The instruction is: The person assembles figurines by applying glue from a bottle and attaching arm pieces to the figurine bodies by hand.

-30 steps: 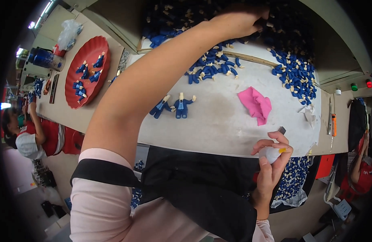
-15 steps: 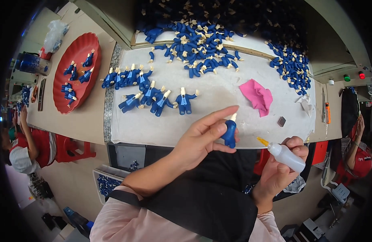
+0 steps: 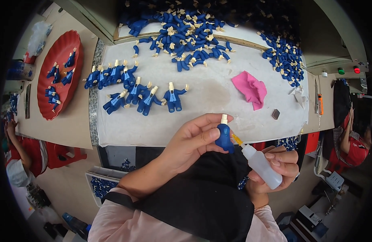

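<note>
Between the thumb and fingers of my left hand [image 3: 190,139] is a small blue figurine body [image 3: 224,138] with a cream neck peg pointing up; no arms show on it. My right hand [image 3: 280,165] is wrapped round a translucent white squeeze bottle [image 3: 261,164]. The bottle's yellow tip [image 3: 236,139] points up and left, at the figurine body's right side; whether they touch I cannot tell. Beyond my left hand stands a finished-looking figurine [image 3: 175,98] with arms on, beside several others [image 3: 148,101] lying in rows on the white work surface [image 3: 153,131].
Loose blue arms with cream hands [image 3: 186,38] are heaped at the back, with another heap [image 3: 282,56] at the right. A pink cloth [image 3: 250,89] and a dark small block [image 3: 276,114] lie at right. A red scalloped tray [image 3: 44,101] holds figurines. Co-workers sit at both sides.
The bottle has moved left, and its tip is now close beside the figurine body. My left hand has turned the body slightly. The whole view has shifted a little.
</note>
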Available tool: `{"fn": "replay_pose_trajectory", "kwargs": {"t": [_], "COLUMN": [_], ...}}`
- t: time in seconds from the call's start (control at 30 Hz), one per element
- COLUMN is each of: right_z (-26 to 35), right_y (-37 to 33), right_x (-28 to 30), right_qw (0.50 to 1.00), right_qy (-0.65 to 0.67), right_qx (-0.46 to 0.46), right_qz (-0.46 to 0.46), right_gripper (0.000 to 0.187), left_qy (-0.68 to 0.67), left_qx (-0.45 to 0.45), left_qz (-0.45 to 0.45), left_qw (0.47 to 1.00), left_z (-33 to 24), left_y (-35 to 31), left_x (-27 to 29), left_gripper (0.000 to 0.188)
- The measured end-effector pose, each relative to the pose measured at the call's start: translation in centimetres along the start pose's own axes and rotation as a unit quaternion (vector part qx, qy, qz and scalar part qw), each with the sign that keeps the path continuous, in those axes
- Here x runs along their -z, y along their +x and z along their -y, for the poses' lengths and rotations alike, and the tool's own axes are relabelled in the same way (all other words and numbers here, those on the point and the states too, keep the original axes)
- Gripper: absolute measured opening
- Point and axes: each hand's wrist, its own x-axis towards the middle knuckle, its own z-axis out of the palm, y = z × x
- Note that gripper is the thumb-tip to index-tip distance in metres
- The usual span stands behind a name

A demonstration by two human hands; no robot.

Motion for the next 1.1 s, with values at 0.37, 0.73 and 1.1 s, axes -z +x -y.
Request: {"fn": "replay_pose_trajectory", "kwargs": {"t": [0.37,0.73,1.1], "right_z": [-0.39,-0.06,0.23], "right_y": [-0.06,-0.05,0.17], "right_x": [-0.71,-0.69,-0.41], "right_qw": [0.998,0.997,0.996], "right_qy": [-0.046,-0.059,-0.064], "right_qx": [0.044,0.038,0.055], "right_qz": [-0.008,0.003,0.042], "right_gripper": [0.044,0.043,0.044], "left_qy": [-0.016,-0.004,0.050], "left_qx": [0.014,0.005,-0.040], "left_qz": [0.018,0.013,-0.007], "left_qw": [1.000,1.000,0.998], "left_z": [0.16,0.07,0.30], "left_y": [0.01,0.00,0.12], "left_x": [-0.09,-0.15,-0.01], "left_gripper": [0.037,0.037,0.034]}}
